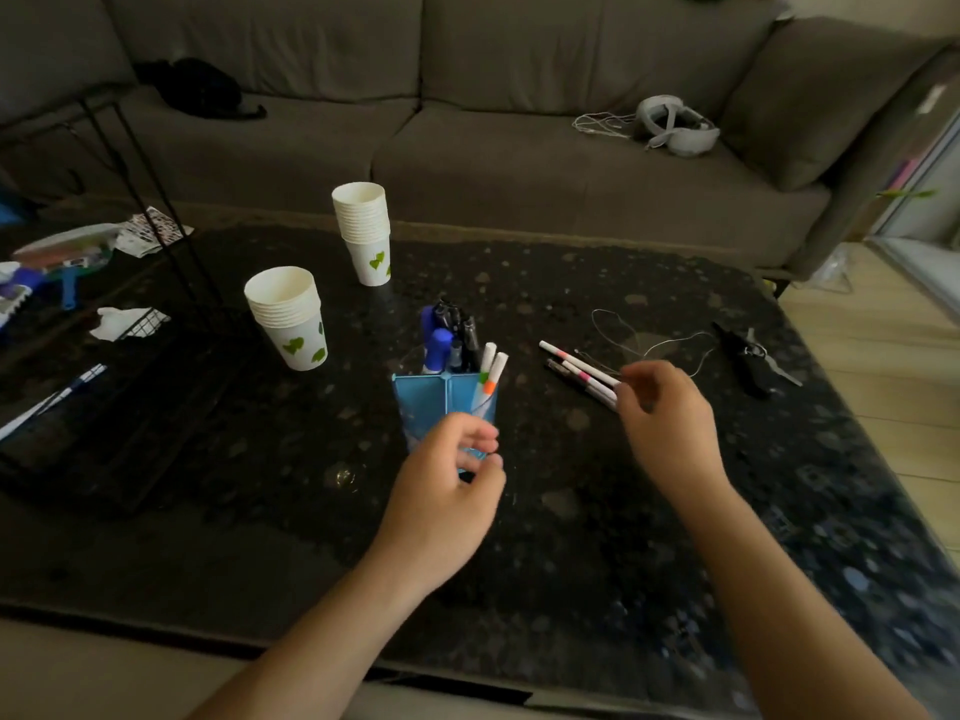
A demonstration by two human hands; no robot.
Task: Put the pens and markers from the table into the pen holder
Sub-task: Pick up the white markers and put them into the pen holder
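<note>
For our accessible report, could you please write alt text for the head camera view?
The right hand reaches for pens lying on a dark table, while the left hand hovers by a blue pen holder already holding markers.

2 cup stacks (287, 317), 1 pen holder (422, 402), 2 hands (441, 504).

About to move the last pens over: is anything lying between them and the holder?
Nothing visible. The loose pens lie right of the blue pen holder with bare table between; the thin wire lies behind them.
</note>
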